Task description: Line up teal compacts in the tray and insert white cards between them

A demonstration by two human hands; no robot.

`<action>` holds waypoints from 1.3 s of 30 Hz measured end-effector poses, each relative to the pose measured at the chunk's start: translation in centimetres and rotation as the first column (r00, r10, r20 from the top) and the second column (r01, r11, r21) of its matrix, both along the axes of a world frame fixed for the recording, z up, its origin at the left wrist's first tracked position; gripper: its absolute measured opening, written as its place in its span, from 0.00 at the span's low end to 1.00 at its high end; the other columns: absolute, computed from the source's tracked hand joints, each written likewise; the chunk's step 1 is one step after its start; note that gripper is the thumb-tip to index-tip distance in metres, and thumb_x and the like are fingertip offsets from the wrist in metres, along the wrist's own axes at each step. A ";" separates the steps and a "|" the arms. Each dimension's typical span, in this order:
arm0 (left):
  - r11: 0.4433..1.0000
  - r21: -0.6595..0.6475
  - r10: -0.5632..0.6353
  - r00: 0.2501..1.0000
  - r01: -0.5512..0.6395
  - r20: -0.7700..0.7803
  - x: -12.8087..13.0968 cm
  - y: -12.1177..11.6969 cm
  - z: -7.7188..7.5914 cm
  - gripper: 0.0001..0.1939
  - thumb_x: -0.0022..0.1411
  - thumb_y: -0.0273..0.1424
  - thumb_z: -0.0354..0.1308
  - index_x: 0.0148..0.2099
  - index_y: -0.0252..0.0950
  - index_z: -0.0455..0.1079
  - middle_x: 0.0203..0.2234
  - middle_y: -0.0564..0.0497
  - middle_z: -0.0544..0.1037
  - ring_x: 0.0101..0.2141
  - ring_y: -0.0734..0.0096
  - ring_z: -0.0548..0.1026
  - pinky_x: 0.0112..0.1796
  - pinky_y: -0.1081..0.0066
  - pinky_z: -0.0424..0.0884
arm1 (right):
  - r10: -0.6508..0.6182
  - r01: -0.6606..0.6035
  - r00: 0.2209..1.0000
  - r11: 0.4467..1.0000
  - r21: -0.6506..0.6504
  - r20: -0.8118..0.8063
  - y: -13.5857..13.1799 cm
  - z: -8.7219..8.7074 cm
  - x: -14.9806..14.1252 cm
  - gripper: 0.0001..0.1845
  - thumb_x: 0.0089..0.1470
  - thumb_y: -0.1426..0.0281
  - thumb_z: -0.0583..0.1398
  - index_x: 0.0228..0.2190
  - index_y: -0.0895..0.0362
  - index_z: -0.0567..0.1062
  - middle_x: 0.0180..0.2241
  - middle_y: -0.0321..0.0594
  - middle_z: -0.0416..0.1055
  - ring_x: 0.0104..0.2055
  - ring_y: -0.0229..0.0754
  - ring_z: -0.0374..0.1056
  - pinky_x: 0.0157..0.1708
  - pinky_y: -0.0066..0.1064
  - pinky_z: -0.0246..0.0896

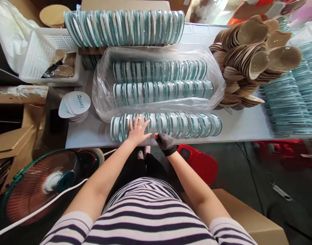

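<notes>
A long row of round clear plastic packs [173,124] with teal rims stands on edge along the table's front. My left hand [139,131], bare, lies over the left part of this row with its fingers spread on the packs. My right hand [166,141] wears a dark fingerless-looking glove and is at the row's front side, near the middle. Its fingers are curled in, and what they hold, if anything, is hidden. Behind, two similar rows of packs [163,92] lie inside a clear plastic bag [102,98].
Another pack row [125,29] stands at the back. On the left are a white basket [38,56], a stack of labelled round cards [78,103] and a fan [43,183]. Brown cup-shaped pieces [258,63] are piled right, beside stacked teal pieces [288,105]. A red stool [203,165] stands below.
</notes>
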State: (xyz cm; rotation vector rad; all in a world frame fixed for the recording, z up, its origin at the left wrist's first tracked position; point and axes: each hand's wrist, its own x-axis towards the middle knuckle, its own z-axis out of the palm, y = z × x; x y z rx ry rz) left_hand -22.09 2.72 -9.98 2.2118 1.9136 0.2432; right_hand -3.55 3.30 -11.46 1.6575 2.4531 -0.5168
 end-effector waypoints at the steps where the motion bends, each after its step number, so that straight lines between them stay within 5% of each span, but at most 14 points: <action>1: 1.000 0.020 -0.008 1.000 0.008 0.010 0.7 0.1 0.0 0.38 0.59 0.47 0.60 0.68 0.45 0.56 0.68 0.47 0.53 0.69 0.49 0.42 0.65 0.41 0.31 | -0.049 0.049 0.999 0.995 0.084 0.002 1.4 1.3 0.6 0.28 0.68 0.60 0.40 0.54 0.53 0.73 0.50 0.49 0.73 0.50 0.46 0.70 0.47 0.31 0.63; 3: 0.998 0.036 -0.046 0.999 0.045 0.024 2.3 0.4 -0.2 0.39 0.61 0.47 0.59 0.70 0.43 0.53 0.68 0.47 0.52 0.69 0.50 0.41 0.65 0.43 0.31 | -0.122 0.107 0.989 0.980 0.168 0.080 5.1 3.8 1.2 0.26 0.67 0.60 0.42 0.56 0.54 0.71 0.53 0.51 0.70 0.52 0.49 0.69 0.49 0.36 0.64; 5: 0.996 0.022 -0.088 0.996 0.087 0.026 3.7 0.8 -0.7 0.37 0.63 0.45 0.57 0.70 0.45 0.52 0.68 0.49 0.53 0.68 0.51 0.44 0.65 0.41 0.32 | -0.039 0.034 0.971 0.999 0.025 0.236 9.4 5.5 0.8 0.24 0.64 0.62 0.48 0.55 0.56 0.71 0.53 0.53 0.70 0.54 0.52 0.67 0.50 0.39 0.64; 8: 0.994 0.010 -0.112 0.994 0.112 0.018 4.7 1.4 -1.6 0.33 0.64 0.44 0.55 0.69 0.47 0.54 0.67 0.51 0.55 0.68 0.51 0.47 0.64 0.39 0.33 | 0.074 -0.016 0.947 0.983 -0.183 0.312 14.6 6.4 -1.3 0.18 0.59 0.66 0.56 0.46 0.59 0.77 0.45 0.52 0.75 0.46 0.50 0.73 0.44 0.36 0.68; 11: 0.994 0.010 -0.113 0.993 0.113 0.020 4.6 1.6 -2.2 0.34 0.64 0.45 0.55 0.69 0.47 0.54 0.68 0.51 0.54 0.68 0.50 0.47 0.64 0.39 0.34 | 0.153 -0.079 0.939 0.968 -0.238 0.309 16.6 6.4 -3.1 0.16 0.55 0.70 0.60 0.43 0.63 0.78 0.43 0.53 0.76 0.45 0.50 0.73 0.45 0.36 0.67; 14: 0.994 0.004 -0.108 0.994 0.108 0.023 4.4 1.5 -2.1 0.34 0.64 0.44 0.54 0.69 0.46 0.53 0.68 0.51 0.54 0.68 0.51 0.47 0.64 0.39 0.34 | 0.211 -0.161 0.938 0.968 -0.194 0.274 14.7 6.2 -2.4 0.16 0.54 0.72 0.60 0.45 0.62 0.77 0.46 0.56 0.74 0.51 0.54 0.70 0.49 0.41 0.64; 17: 0.996 0.006 -0.089 0.996 0.089 0.022 4.5 1.4 -1.9 0.33 0.64 0.43 0.55 0.69 0.47 0.54 0.67 0.52 0.56 0.67 0.52 0.48 0.64 0.40 0.34 | 0.166 -0.157 0.975 0.985 -0.068 0.149 9.4 5.0 0.6 0.16 0.60 0.67 0.54 0.45 0.58 0.76 0.44 0.53 0.75 0.49 0.52 0.71 0.46 0.39 0.64; 22: 0.996 -0.008 -0.092 0.996 0.092 -0.003 4.8 1.4 -1.8 0.34 0.62 0.44 0.58 0.68 0.48 0.55 0.67 0.52 0.56 0.68 0.53 0.48 0.65 0.42 0.33 | 0.067 -0.062 0.995 0.995 -0.072 0.071 0.4 -0.6 4.5 0.22 0.66 0.64 0.44 0.47 0.55 0.75 0.44 0.47 0.76 0.46 0.47 0.73 0.43 0.31 0.64; 27: 0.997 -0.041 -0.066 0.997 0.064 -0.045 4.8 1.1 -1.2 0.35 0.63 0.43 0.58 0.69 0.46 0.54 0.67 0.51 0.56 0.68 0.54 0.47 0.65 0.43 0.32 | 0.130 -0.126 0.991 0.981 -0.146 0.015 -1.5 -4.4 5.1 0.23 0.66 0.63 0.46 0.53 0.52 0.73 0.48 0.45 0.75 0.47 0.45 0.72 0.42 0.28 0.64; 31: 1.000 -0.018 -0.026 0.998 0.025 -0.060 6.6 0.8 -0.6 0.34 0.63 0.43 0.56 0.69 0.43 0.55 0.68 0.48 0.53 0.69 0.51 0.44 0.65 0.42 0.32 | 0.151 -0.155 0.985 0.987 -0.047 -0.081 1.6 -1.4 7.4 0.24 0.67 0.59 0.44 0.51 0.51 0.74 0.47 0.43 0.75 0.48 0.45 0.71 0.46 0.30 0.63; 35: 0.999 0.025 -0.029 0.999 0.030 -0.035 10.3 1.8 -0.8 0.33 0.66 0.43 0.53 0.70 0.42 0.52 0.68 0.48 0.54 0.69 0.54 0.44 0.65 0.45 0.35 | 0.034 -0.036 0.999 0.990 0.136 0.020 9.0 3.8 9.2 0.20 0.64 0.62 0.49 0.47 0.57 0.75 0.47 0.50 0.74 0.49 0.50 0.69 0.47 0.37 0.63; 39: 1.000 -0.004 -0.013 0.999 0.013 -0.035 12.3 3.0 -1.4 0.29 0.68 0.43 0.49 0.68 0.45 0.55 0.66 0.51 0.58 0.67 0.55 0.51 0.65 0.42 0.37 | 0.238 -0.212 0.959 0.962 -0.174 0.151 16.2 6.1 7.3 0.17 0.59 0.67 0.56 0.47 0.57 0.76 0.46 0.48 0.74 0.46 0.47 0.71 0.44 0.34 0.64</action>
